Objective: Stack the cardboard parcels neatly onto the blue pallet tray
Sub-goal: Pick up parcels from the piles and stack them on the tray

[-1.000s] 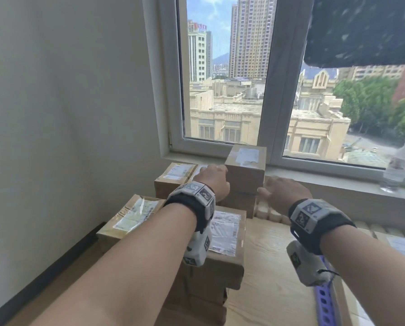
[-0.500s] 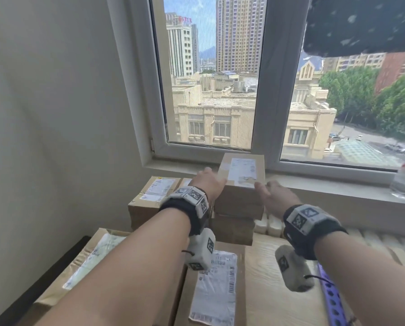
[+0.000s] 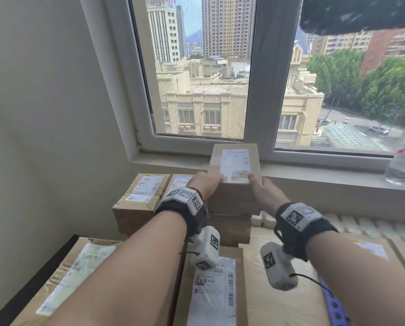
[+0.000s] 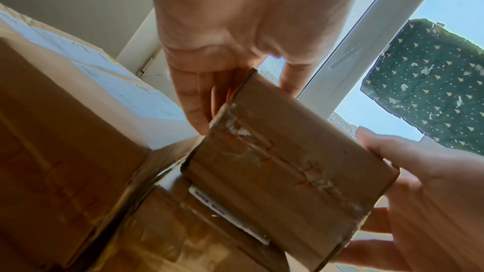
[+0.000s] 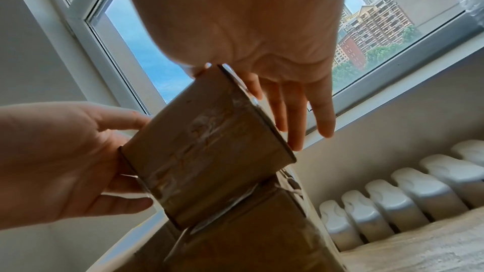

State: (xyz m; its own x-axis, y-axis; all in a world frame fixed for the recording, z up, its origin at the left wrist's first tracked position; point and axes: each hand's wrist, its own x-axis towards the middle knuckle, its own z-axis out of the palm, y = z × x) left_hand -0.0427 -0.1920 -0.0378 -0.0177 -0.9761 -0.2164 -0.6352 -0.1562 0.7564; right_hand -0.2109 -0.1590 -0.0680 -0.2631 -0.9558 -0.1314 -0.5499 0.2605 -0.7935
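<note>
Top parcel (image 3: 234, 169): between the two hands, on top of a stack of parcels (image 3: 230, 222) below the window sill (image 3: 314, 175); white label up; in the wrist views seems tilted on the box under it, not sure because of blur.
Left hand (image 3: 207, 183): on the left side face of the top parcel; fingers (image 4: 195, 98) straight and pressed together along this face, thumb over the top edge.
Right hand (image 3: 263, 190): on the right side face of the same parcel; fingers (image 5: 290, 111) straight and a little spread beside the face, thumb on the top near corner.
Left of the left fingers: two labelled parcels (image 3: 141, 198) side by side, lower than the top parcel.
Right of the right fingers: white radiator (image 5: 408, 183) under the sill, wooden board (image 3: 281, 290) in front of it.
Behind the wrists: more flat parcels (image 3: 210, 292) with labels.
Blue pallet tray (image 3: 333, 304): only a blue perforated edge visible, under the right forearm.
Far right on the sill: water bottle (image 3: 401, 163), blurred.
</note>
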